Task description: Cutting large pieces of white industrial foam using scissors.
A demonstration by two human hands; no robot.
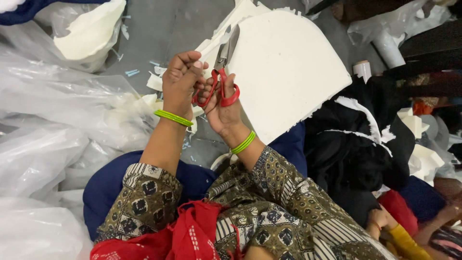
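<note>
Scissors, red loop handles, grey metal blades; held mid-frame above the lap, blades pointing far and slightly right, tips lying over the near-left edge of a large white foam sheet. Blades look closed or nearly so. Right hand has fingers through the red loops, gripped shut on the handles. Left hand curled into a loose fist just left of the scissors, fingers touching the handle side; cannot tell whether it pinches anything small. Judgement: scissors are rigid, light, hard and smooth; safest hold is the loops, away from the blade edges. Foam sheet judged very light, soft, bendable, tears easily, as its ragged right edge suggests; best supported flat or pinched near an edge. Green bangles on both wrists. Left of the hands: crumpled clear plastic bags, one far-left holding more white foam. Right: black cloth with white scraps. Grey floor beyond, small offcuts scattered
</note>
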